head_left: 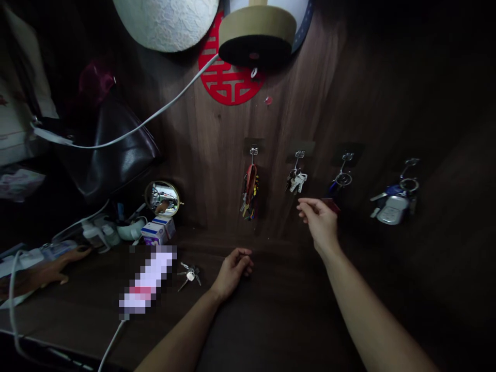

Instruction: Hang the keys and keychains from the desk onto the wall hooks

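My right hand (320,222) is raised before the wooden panel, its fingers stretched and loosely bent, nothing visible in them. Just above its fingertips hangs a bunch of silver keys (298,182) on a hook. Partly behind the hand, a key ring (343,179) hangs with a blue piece and a dark red piece (331,205). My left hand (233,271) is low over the dark tabletop, fingers loosely curled and apart, holding nothing I can see. To its left, a splayed bunch of keys (189,275) lies on the tabletop.
Further hooks carry a red-and-yellow keychain with keys (250,191) and a silver fob with keys (393,209). At left are a blurred-out device (149,284) on a cable, small boxes (158,231), a round mirror (163,199), bottles (95,235) and a dark bag (116,139).
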